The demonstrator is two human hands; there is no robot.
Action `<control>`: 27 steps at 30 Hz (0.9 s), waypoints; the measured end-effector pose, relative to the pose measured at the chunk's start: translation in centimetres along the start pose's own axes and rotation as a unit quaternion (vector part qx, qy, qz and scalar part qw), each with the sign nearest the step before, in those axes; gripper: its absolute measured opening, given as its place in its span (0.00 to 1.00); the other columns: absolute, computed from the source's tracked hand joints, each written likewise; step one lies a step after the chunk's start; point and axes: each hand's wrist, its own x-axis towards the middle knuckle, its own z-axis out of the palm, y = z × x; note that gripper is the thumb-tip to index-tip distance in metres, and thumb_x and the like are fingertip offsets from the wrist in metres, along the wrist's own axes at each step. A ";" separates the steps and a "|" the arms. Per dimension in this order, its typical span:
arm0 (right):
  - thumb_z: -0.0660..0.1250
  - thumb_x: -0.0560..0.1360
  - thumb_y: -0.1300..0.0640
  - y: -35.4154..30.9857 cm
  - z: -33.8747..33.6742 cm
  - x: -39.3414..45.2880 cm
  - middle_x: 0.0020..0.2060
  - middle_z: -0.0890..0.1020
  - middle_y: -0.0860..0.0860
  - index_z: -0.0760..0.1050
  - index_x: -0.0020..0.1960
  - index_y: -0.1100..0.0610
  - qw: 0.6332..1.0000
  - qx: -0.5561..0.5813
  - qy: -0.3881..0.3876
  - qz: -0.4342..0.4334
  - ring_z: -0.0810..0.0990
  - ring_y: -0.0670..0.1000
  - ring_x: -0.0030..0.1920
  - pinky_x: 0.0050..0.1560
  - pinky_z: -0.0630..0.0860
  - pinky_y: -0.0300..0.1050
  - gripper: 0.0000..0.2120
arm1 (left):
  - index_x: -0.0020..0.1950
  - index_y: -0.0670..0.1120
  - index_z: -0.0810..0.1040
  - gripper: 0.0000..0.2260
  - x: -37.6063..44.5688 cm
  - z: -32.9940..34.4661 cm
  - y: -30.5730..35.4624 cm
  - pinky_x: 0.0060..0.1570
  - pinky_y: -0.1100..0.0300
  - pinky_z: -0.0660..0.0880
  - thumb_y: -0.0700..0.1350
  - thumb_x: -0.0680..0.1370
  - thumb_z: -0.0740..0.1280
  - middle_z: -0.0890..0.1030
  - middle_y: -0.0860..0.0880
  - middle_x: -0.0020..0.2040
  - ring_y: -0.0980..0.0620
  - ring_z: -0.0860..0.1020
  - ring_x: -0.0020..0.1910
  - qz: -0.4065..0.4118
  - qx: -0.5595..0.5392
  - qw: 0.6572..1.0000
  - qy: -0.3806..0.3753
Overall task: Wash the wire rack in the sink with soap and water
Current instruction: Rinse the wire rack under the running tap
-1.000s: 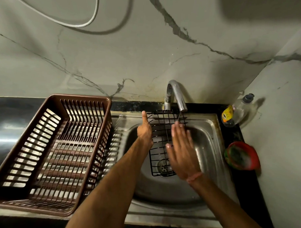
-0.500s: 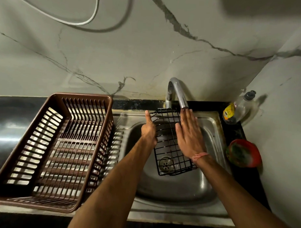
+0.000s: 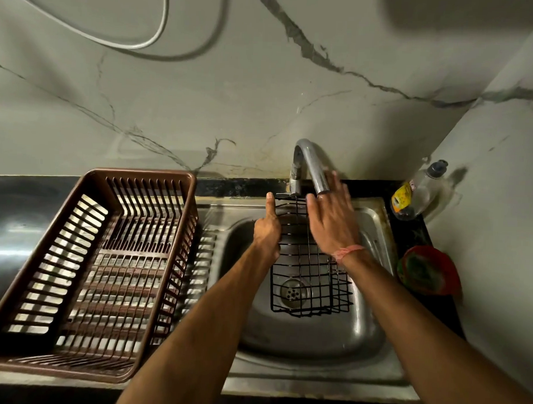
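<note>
The rack (image 3: 309,270) stands tilted in the sink (image 3: 372,326), its lower end over the drain (image 3: 293,291) and its upper end leaning just under the tap (image 3: 310,165). The left hand (image 3: 268,230) grips the rack's left edge, thumb pointing up along the wire, much as it did a second ago. The right hand (image 3: 332,220) has moved: a second ago it lay flat low on the rack's face, half a second ago it had slid toward the top, and now its spread, straight fingers reach up past the rack's upper edge to the tap's spout, the palm over the top wires; whether the fingertips touch the spout is hard to tell. The rack's lower end has swung a little to the right, uncovering more of its side wall. Left of the sink a brown basket (image 3: 87,274) sits on the dark surface (image 3: 14,211); to the right stand a bottle (image 3: 416,192) and a red bowl (image 3: 429,269), unchanged.
</note>
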 end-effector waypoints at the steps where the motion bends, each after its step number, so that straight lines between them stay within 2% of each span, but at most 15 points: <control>1: 0.38 0.86 0.40 0.6 0.2 -0.5 0.84 0.45 0.53 0.41 0.85 0.56 1.000 0.001 0.003 0.023 0.40 0.49 0.84 0.82 0.48 0.60 0.32 | 0.47 0.46 0.79 0.38 0.3 -0.1 0.0 0.26 0.61 0.63 0.82 0.73 0.56 0.68 0.52 0.31 0.54 0.63 0.28 0.003 -0.011 1.000 0.003; 3: 0.37 0.86 0.40 0.5 0.8 -2.4 0.84 0.41 0.52 0.40 0.84 0.56 0.999 -0.011 0.002 0.046 0.37 0.49 0.83 0.82 0.47 0.60 0.32 | 0.61 0.42 0.83 0.46 0.9 -0.3 -0.1 0.37 0.56 0.78 0.83 0.72 0.58 0.73 0.49 0.36 0.51 0.68 0.32 0.002 -0.022 1.000 0.014; 5: 0.39 0.86 0.40 -1.2 1.3 -5.0 0.84 0.39 0.53 0.38 0.84 0.57 1.000 -0.008 -0.005 0.019 0.37 0.51 0.83 0.83 0.47 0.60 0.33 | 0.67 0.40 0.81 0.47 1.2 -0.4 0.1 0.50 0.48 0.82 0.81 0.74 0.57 0.76 0.47 0.42 0.49 0.72 0.35 -0.002 -0.033 0.999 0.026; 8: 0.41 0.86 0.41 -4.7 1.7 -7.4 0.84 0.39 0.55 0.39 0.84 0.59 0.996 0.015 -0.035 -0.076 0.37 0.54 0.83 0.83 0.46 0.61 0.34 | 0.61 0.40 0.83 0.42 1.5 -0.5 -0.2 0.42 0.53 0.76 0.77 0.79 0.54 0.85 0.44 0.47 0.48 0.82 0.42 0.013 0.011 0.999 0.046; 11: 0.40 0.86 0.44 -5.9 1.5 -5.9 0.84 0.38 0.53 0.39 0.84 0.57 0.996 0.032 -0.018 -0.078 0.37 0.51 0.83 0.83 0.44 0.60 0.31 | 0.55 0.49 0.85 0.36 1.0 -0.7 -0.7 0.45 0.54 0.82 0.77 0.79 0.53 0.88 0.47 0.50 0.51 0.85 0.45 0.030 -0.003 0.999 -0.009; 13: 0.40 0.87 0.44 -5.1 1.0 -3.7 0.84 0.39 0.50 0.38 0.85 0.54 0.997 0.029 -0.002 -0.069 0.38 0.48 0.83 0.83 0.44 0.59 0.30 | 0.52 0.44 0.87 0.48 0.7 -0.8 -0.4 0.45 0.50 0.85 0.86 0.69 0.53 0.89 0.40 0.48 0.45 0.87 0.43 0.017 0.002 1.000 0.008; 15: 0.41 0.87 0.43 -3.4 0.6 -1.6 0.84 0.42 0.50 0.37 0.85 0.51 0.998 0.017 0.000 -0.064 0.41 0.48 0.83 0.83 0.44 0.59 0.30 | 0.51 0.42 0.86 0.55 1.2 -0.7 -0.3 0.34 0.53 0.77 0.90 0.60 0.52 0.87 0.36 0.46 0.40 0.86 0.39 0.011 0.014 1.000 0.019; 17: 0.41 0.87 0.40 -1.7 0.7 -1.0 0.84 0.46 0.51 0.37 0.84 0.50 0.999 0.019 -0.002 -0.043 0.44 0.50 0.84 0.83 0.43 0.58 0.31 | 0.49 0.43 0.81 0.49 0.5 -1.0 0.3 0.28 0.60 0.65 0.88 0.66 0.53 0.78 0.41 0.33 0.47 0.74 0.28 0.013 0.009 1.000 0.020; 19: 0.40 0.87 0.39 -1.0 1.3 -1.8 0.84 0.46 0.53 0.38 0.85 0.52 1.000 0.019 0.000 -0.011 0.42 0.50 0.84 0.83 0.45 0.58 0.32 | 0.56 0.43 0.82 0.46 0.7 -1.1 0.6 0.27 0.61 0.60 0.85 0.71 0.54 0.69 0.50 0.31 0.53 0.63 0.27 0.019 0.012 0.999 0.030; 21: 0.40 0.87 0.39 -1.7 1.9 -3.8 0.84 0.42 0.54 0.38 0.84 0.55 1.000 0.007 -0.005 0.014 0.38 0.50 0.83 0.83 0.47 0.59 0.33 | 0.72 0.38 0.79 0.54 1.0 -1.4 0.7 0.27 0.61 0.63 0.84 0.71 0.55 0.71 0.50 0.34 0.52 0.66 0.28 0.019 0.002 0.999 0.032; 22: 0.41 0.86 0.40 -2.5 2.0 -4.9 0.84 0.40 0.55 0.38 0.84 0.56 1.000 0.006 -0.006 0.007 0.38 0.51 0.83 0.83 0.47 0.60 0.33 | 0.71 0.40 0.80 0.52 1.1 -1.5 0.7 0.27 0.61 0.67 0.83 0.72 0.55 0.75 0.49 0.37 0.51 0.70 0.29 0.021 -0.006 0.999 0.029; 23: 0.42 0.86 0.40 -3.5 1.9 -5.8 0.84 0.40 0.55 0.38 0.84 0.57 1.000 0.006 -0.011 -0.017 0.38 0.53 0.83 0.83 0.46 0.61 0.34 | 0.68 0.39 0.81 0.50 1.3 -1.5 0.8 0.29 0.59 0.72 0.82 0.74 0.54 0.79 0.47 0.42 0.49 0.75 0.33 0.021 0.000 0.999 0.032; 25: 0.43 0.86 0.40 -5.4 1.7 -7.0 0.84 0.39 0.56 0.39 0.84 0.58 0.995 0.004 -0.032 -0.091 0.38 0.55 0.84 0.82 0.46 0.62 0.35 | 0.72 0.41 0.79 0.49 1.9 -1.7 0.4 0.50 0.49 0.82 0.81 0.76 0.50 0.85 0.41 0.57 0.42 0.84 0.49 0.023 0.030 0.999 0.039; 26: 0.43 0.86 0.40 -6.0 1.6 -7.0 0.84 0.40 0.55 0.40 0.84 0.58 0.992 0.002 -0.037 -0.119 0.38 0.54 0.84 0.82 0.47 0.62 0.34 | 0.72 0.41 0.79 0.49 2.1 -1.8 0.3 0.60 0.44 0.81 0.81 0.76 0.49 0.85 0.39 0.61 0.40 0.84 0.56 0.021 0.041 0.998 0.036; 27: 0.44 0.86 0.41 -6.2 1.5 -6.6 0.84 0.40 0.55 0.40 0.85 0.57 0.991 0.002 -0.035 -0.132 0.38 0.54 0.84 0.82 0.48 0.62 0.34 | 0.71 0.42 0.81 0.50 2.0 -1.8 0.3 0.62 0.42 0.80 0.82 0.75 0.49 0.86 0.39 0.60 0.39 0.85 0.58 0.019 0.038 0.999 0.033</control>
